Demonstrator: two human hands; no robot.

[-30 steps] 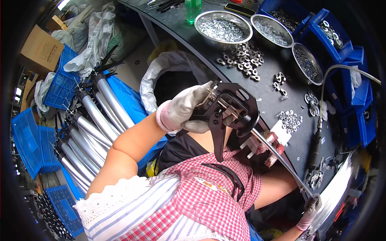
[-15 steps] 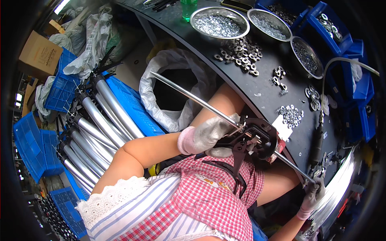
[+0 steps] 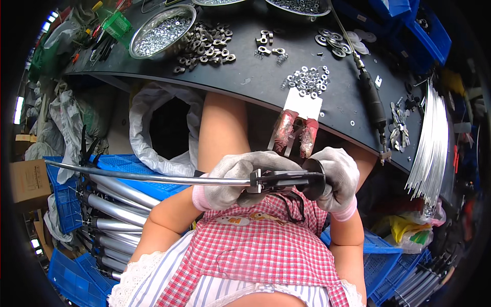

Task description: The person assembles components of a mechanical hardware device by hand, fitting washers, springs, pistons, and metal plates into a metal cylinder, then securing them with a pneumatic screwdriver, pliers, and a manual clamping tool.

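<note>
Both my hands wear grey-white gloves with pink cuffs and are raised over my lap. My left hand [image 3: 232, 176] is closed around the left end of a black metal bracket [image 3: 289, 180], where a long silver rod [image 3: 153, 177] joins it. The rod sticks out far to the left. My right hand [image 3: 337, 179] grips the bracket's rounded right end, with the fingers partly hidden behind it. Just beyond the bracket, at the bench edge, stands a holder with two red-wrapped prongs [image 3: 285, 130], apart from the bracket.
On the black bench [image 3: 230, 77] lie metal clips [image 3: 209, 43], nuts [image 3: 309, 81], washers [image 3: 335, 42] and a bowl of small parts [image 3: 163, 31]. A power screwdriver [image 3: 372, 97] and thin rods [image 3: 429, 148] lie right. Silver tubes [image 3: 115, 204] and a white-lined bin [image 3: 140, 128] are left.
The bracket and rod have come off the red-wrapped holder toward my lap, the rod now nearly level. My right hand has moved from the far right onto the bracket. The view has turned.
</note>
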